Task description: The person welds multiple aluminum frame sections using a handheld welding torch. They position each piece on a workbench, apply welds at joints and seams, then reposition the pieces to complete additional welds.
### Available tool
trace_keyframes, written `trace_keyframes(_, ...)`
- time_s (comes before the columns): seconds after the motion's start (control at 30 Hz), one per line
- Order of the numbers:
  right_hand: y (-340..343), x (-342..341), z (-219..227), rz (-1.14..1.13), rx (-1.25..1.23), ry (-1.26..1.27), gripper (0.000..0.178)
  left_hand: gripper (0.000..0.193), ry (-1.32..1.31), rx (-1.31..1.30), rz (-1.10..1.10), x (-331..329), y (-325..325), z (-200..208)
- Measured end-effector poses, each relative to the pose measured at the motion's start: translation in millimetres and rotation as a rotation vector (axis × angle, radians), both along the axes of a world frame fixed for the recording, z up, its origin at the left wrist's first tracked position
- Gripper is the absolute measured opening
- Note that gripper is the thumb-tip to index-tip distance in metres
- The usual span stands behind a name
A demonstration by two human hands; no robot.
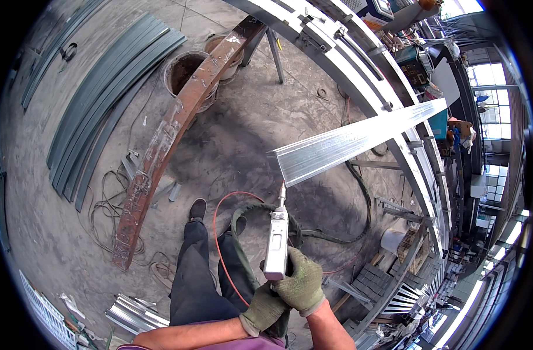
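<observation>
Both my hands wear green work gloves and come together on a welding gun (276,245) with a boxy silver body and a narrow nozzle. My right hand (301,282) wraps round its rear grip. Just below and left of it, my left hand (264,309) is closed at the handle's lower end, its fingertips partly hidden. The nozzle tip lies at the near corner of a shiny galvanized metal profile (359,142); whether they touch I cannot tell. That profile slants up to the right, its far end over a curved metal frame (415,169).
A rusty steel beam (167,140) stands to the left, with a bucket (183,71) behind it. Long grey metal profiles (112,105) lie on the floor at far left. A dark hose (336,238) and a red hose (215,227) loop round my legs. Dark blocks (371,284) are stacked at right.
</observation>
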State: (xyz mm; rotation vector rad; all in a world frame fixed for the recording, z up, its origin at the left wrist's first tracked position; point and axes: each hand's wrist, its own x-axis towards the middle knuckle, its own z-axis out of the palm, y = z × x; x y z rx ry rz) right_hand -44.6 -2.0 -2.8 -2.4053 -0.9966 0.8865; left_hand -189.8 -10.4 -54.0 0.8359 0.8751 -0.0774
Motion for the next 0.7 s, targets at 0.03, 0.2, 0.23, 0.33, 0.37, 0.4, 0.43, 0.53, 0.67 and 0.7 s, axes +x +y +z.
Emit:
trace_keyframes(0.03, -0.2, 0.2, -0.4, 0.002, 0.003, -0.002, 0.063, 0.051, 0.001, -0.036, 0.022, -0.4, -5.5, -4.8)
trace_keyframes(0.2, 7.2, 1.7, 7.0, 0.014, -0.007, -0.014, 0.054, 0.053, 0.002, -0.031, 0.059, -0.7, -20.6, -12.9)
trace_keyframes(0.23, 7.2, 1.7, 7.0, 0.011, -0.013, -0.010, 0.054, 0.053, -0.005, -0.025, 0.059, 0.3, -20.6, -13.0)
trace_keyframes(0.33, 6.3, 2.4, 5.6, 0.018, 0.014, -0.038, 0.054, 0.053, -0.022, -0.011, 0.063, 3.1, -18.2, -12.3)
trace_keyframes(0.37, 5.3, 2.4, 4.9, 0.011, 0.013, -0.028, 0.056, 0.053, -0.024, -0.012, 0.065, 2.5, -17.7, -11.9)
trace_keyframes(0.4, 4.2, 2.3, 3.9, 0.005, 0.011, -0.019, 0.059, 0.053, -0.026, -0.012, 0.066, 2.2, -17.3, -11.6)
trace_keyframes(0.43, 3.4, 2.4, 2.9, -0.002, 0.010, -0.009, 0.062, 0.053, -0.028, -0.043, 0.089, 2.8, -17.2, -11.2)
trace_keyframes(0.53, 2.0, 3.7, -1.2, -0.004, -0.003, 0.004, 0.060, 0.051, -0.024, -0.086, 0.114, 3.6, -17.0, -11.5)
trace_keyframes(0.67, 4.9, 5.6, 1.1, 0.044, -0.019, -0.039, 0.057, 0.049, -0.024, 0.021, 0.032, 4.5, -9.3, -9.6)
trace_keyframes(0.7, 5.1, 5.9, 1.0, 0.049, -0.022, -0.043, 0.056, 0.049, -0.029, 0.057, 0.015, 5.0, -5.0, -6.8)
